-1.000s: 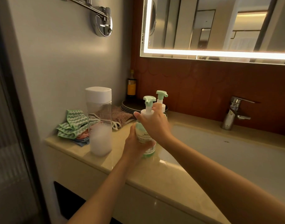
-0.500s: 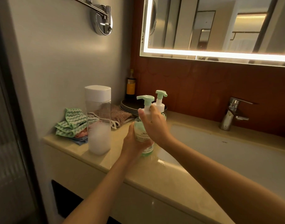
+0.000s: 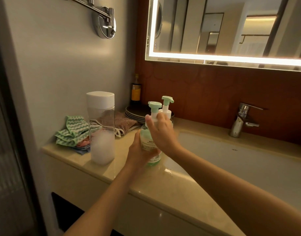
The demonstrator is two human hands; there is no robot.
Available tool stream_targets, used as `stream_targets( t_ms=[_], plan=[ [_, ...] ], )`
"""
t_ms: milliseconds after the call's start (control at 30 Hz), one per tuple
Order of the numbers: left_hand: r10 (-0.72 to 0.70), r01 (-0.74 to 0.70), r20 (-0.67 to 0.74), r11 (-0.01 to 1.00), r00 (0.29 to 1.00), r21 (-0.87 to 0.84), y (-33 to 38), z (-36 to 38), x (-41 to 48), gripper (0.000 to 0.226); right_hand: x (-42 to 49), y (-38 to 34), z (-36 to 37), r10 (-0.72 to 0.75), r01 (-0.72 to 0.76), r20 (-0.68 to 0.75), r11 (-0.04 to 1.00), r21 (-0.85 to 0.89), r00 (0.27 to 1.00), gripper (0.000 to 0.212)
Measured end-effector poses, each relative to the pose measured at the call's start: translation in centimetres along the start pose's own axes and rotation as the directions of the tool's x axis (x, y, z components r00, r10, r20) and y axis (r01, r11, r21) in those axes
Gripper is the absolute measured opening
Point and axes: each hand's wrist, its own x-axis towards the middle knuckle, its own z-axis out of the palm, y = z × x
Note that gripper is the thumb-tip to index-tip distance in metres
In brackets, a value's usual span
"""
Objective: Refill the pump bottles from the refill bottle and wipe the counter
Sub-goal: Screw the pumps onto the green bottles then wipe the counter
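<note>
A green pump bottle (image 3: 147, 137) stands on the beige counter (image 3: 122, 164) by the sink's left edge. My left hand (image 3: 139, 150) grips its body from the near side. My right hand (image 3: 160, 132) is curled round the white collar under its green pump head (image 3: 154, 106). A second pump bottle (image 3: 166, 106) stands just behind, mostly hidden by my right hand. The tall clear refill bottle (image 3: 102, 130) with a white cap stands to the left, holding white liquid in its lower part.
Green zigzag cloths (image 3: 72, 132) and a brown cloth (image 3: 124, 123) lie at the counter's back left. Stacked dark plates (image 3: 134, 113) and a dark bottle (image 3: 135, 91) sit in the corner. The sink basin (image 3: 240, 166) and chrome tap (image 3: 241, 120) are to the right.
The pump head has turned to point left and stands higher above the bottle, with my right hand shifting round the collar. My left hand keeps its hold.
</note>
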Motion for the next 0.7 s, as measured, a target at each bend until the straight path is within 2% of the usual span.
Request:
stream_targets(
  t_ms=[100, 200, 367, 500, 600, 700],
  plan=[
    [0.039, -0.038, -0.022, 0.998, 0.999, 0.039, 0.1, 0.1, -0.1, 0.077, -0.6, 0.2, 0.1, 0.008, -0.006, -0.023, 0.995, 0.100, 1.000, 0.042],
    [0.035, -0.035, -0.030, 0.999, 0.999, 0.023, -0.3, 0.2, -0.1, 0.077, -0.9, 0.6, 0.0, 0.007, 0.001, -0.059, 0.991, 0.130, 0.998, 0.045],
    [0.034, -0.036, -0.153, 0.999, 0.988, -0.012, -0.5, 0.1, 0.3, 0.080, -0.6, 2.8, -0.4, 0.077, -0.031, -0.295, 0.987, 0.156, 0.952, 0.045],
    [0.036, -0.032, -0.311, 0.999, 0.950, 0.018, -1.4, 0.1, 0.4, 0.096, -0.5, 5.1, 0.2, 0.280, -0.245, -0.152, 0.946, 0.214, 0.948, 0.045],
    [0.010, -0.001, -0.376, 1.000, 0.927, 0.023, -1.4, 0.1, 0.5, 0.104, -0.7, 5.7, 0.8, 0.293, -0.256, -0.094, 0.923, 0.285, 0.951, 0.046],
    [0.023, -0.004, -0.445, 0.999, 0.895, 0.043, -1.5, 0.1, 0.5, 0.100, -0.4, 5.7, 1.3, 0.294, -0.268, -0.038, 0.911, 0.314, 0.955, 0.052]
  ],
)
